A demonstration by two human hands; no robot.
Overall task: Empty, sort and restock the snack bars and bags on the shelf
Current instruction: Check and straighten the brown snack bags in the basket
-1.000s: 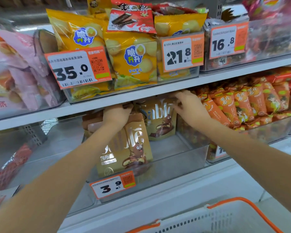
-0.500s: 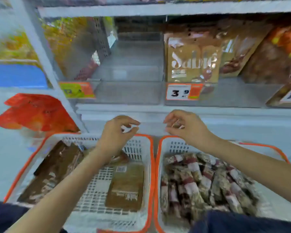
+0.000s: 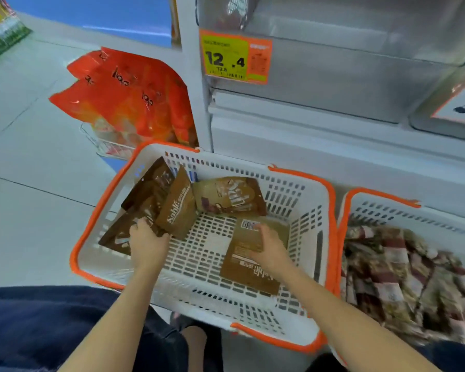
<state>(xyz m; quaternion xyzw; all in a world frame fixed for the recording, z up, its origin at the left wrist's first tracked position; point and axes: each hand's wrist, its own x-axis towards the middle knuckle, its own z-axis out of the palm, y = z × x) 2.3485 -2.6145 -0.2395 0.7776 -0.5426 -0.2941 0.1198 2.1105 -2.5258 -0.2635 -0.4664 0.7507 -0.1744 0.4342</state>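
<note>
While both hands are down in the white basket with the orange rim, the left hand has its fingers curled around the bottom edge of a brown snack bag over at about 9 o'clock in the basket, with a couple of darker brown bags stacked right behind it against the left wall. Right hand sits on a flat brown bag lying back-side up near 4 o'clock, barcode showing; its fingers look bent onto the top edge, but I honestly can't tell if they're actually gripping it or just resting there. One more tan bag lies up at 12 o'clock by the far wall. Just beside it at 3 o'clock is a second basket full of red-and-white wrapped bars. Up top there's a clear shelf bin with a yellow 12.4 price tag, and a pile of orange bags out at 10 o'clock.
</note>
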